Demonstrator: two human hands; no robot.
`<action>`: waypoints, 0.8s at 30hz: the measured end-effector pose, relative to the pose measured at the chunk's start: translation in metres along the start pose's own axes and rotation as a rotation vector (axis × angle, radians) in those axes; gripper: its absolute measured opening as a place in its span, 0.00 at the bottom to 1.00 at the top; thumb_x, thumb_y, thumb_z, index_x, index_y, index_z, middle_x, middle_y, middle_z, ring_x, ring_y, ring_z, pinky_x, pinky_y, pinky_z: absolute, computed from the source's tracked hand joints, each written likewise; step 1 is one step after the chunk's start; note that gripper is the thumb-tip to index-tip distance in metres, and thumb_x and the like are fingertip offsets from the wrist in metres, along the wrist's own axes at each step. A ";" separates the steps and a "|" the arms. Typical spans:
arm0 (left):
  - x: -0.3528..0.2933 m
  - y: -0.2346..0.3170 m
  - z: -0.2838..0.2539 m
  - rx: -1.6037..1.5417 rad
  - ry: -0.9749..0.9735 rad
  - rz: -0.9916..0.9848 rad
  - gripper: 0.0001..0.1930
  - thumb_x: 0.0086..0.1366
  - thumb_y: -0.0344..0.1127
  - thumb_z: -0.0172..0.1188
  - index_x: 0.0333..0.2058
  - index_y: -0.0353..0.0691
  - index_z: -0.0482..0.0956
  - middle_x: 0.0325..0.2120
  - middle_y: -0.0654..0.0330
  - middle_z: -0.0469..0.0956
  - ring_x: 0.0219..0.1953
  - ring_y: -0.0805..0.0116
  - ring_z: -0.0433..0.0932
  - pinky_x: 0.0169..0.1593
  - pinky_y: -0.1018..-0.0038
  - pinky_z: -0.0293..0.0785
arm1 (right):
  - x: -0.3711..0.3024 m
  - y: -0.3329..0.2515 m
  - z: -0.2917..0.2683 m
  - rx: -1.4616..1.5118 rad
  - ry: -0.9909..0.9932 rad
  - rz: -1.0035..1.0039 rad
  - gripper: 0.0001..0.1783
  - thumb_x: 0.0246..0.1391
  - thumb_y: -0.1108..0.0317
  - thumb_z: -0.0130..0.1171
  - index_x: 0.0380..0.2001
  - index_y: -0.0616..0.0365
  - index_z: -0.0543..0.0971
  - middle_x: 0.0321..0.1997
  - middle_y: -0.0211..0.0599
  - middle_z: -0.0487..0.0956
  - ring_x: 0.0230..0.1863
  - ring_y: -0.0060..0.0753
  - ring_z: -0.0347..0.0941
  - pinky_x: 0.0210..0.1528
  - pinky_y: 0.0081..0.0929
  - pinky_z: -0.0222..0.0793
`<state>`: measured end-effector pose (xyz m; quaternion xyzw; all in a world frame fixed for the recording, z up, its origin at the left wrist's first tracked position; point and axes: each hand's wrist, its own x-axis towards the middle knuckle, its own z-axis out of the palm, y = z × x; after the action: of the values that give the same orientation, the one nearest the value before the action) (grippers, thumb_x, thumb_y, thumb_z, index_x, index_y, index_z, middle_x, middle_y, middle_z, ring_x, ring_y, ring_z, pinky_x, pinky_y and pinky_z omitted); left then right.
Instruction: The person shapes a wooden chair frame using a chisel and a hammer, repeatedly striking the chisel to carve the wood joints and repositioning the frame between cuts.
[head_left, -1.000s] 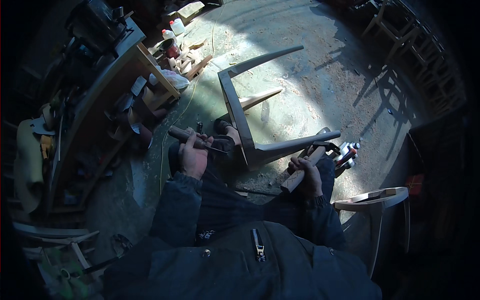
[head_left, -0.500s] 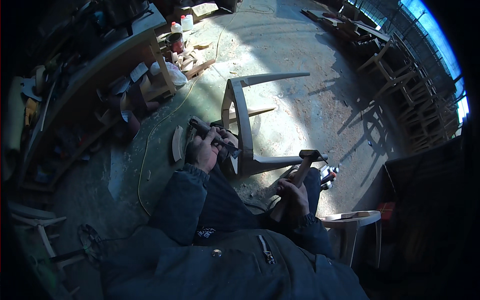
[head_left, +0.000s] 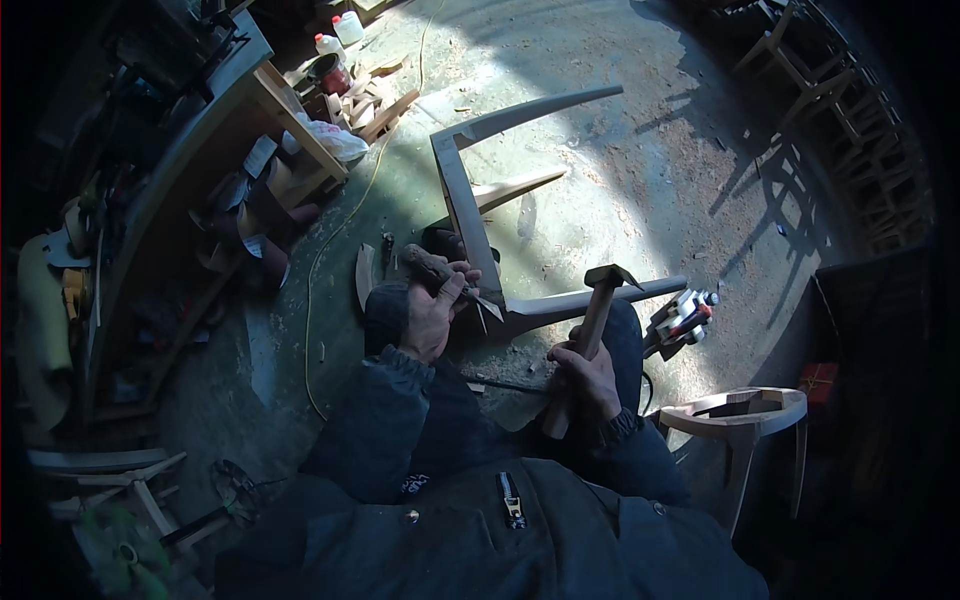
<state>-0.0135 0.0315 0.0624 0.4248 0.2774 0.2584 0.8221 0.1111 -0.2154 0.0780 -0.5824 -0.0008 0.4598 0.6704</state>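
My left hand (head_left: 430, 320) is closed around a chisel (head_left: 426, 264), its thick handle pointing up and away to the left. The chisel's narrow blade slants down to the right, beside the near corner of a wooden chair frame (head_left: 467, 215). Whether the tip touches the wood I cannot tell. In my right hand (head_left: 588, 378) is a hammer (head_left: 598, 315), gripped partway along its wooden handle, head upward. The frame lies on its side on the floor, legs stretching to the right, the nearest leg just beyond my right knee.
A curved wood piece (head_left: 364, 278) lies left of my left hand. Beyond my right knee sits a power tool (head_left: 682, 318). A stool-like frame (head_left: 742, 412) stands at lower right, a cluttered workbench (head_left: 262, 50) at left. A yellow cord (head_left: 372, 185) crosses the floor; chair frames (head_left: 880, 170) are stacked far right.
The view has shifted, so the chair frame appears higher. My right hand has brought the hammer more upright. My left hand keeps hold of the chisel, its blade still near the frame's corner.
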 end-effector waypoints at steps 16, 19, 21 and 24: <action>0.006 -0.058 0.016 0.599 -0.219 0.316 0.15 0.69 0.28 0.67 0.48 0.38 0.70 0.42 0.60 0.78 0.46 0.69 0.79 0.54 0.70 0.75 | -0.010 -0.089 -0.042 -0.606 -0.027 -0.585 0.20 0.57 0.76 0.67 0.52 0.61 0.75 0.33 0.33 0.80 0.35 0.25 0.78 0.38 0.27 0.74; 0.004 -0.064 0.016 0.673 -0.172 0.383 0.13 0.69 0.29 0.68 0.47 0.39 0.73 0.41 0.61 0.78 0.46 0.69 0.78 0.54 0.71 0.74 | -0.014 -0.087 -0.034 -0.843 -0.064 -0.712 0.19 0.56 0.74 0.67 0.51 0.59 0.76 0.35 0.47 0.84 0.37 0.47 0.86 0.38 0.36 0.79; 0.004 -0.068 0.015 0.717 -0.171 0.417 0.13 0.69 0.28 0.67 0.47 0.39 0.73 0.40 0.61 0.77 0.46 0.70 0.78 0.53 0.71 0.74 | -0.012 -0.089 -0.023 -1.031 -0.062 -0.781 0.20 0.55 0.71 0.68 0.51 0.57 0.77 0.35 0.49 0.84 0.36 0.53 0.85 0.38 0.39 0.80; 0.010 -0.074 0.014 0.757 -0.134 0.497 0.13 0.69 0.28 0.67 0.47 0.38 0.74 0.39 0.61 0.78 0.43 0.70 0.79 0.49 0.70 0.75 | -0.008 -0.097 -0.004 -1.074 -0.106 -0.738 0.19 0.54 0.70 0.69 0.50 0.56 0.78 0.34 0.51 0.83 0.36 0.57 0.84 0.38 0.43 0.79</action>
<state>0.0168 -0.0071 0.0045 0.7648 0.1884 0.3001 0.5380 0.1682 -0.2137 0.1570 -0.7742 -0.4635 0.1632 0.3990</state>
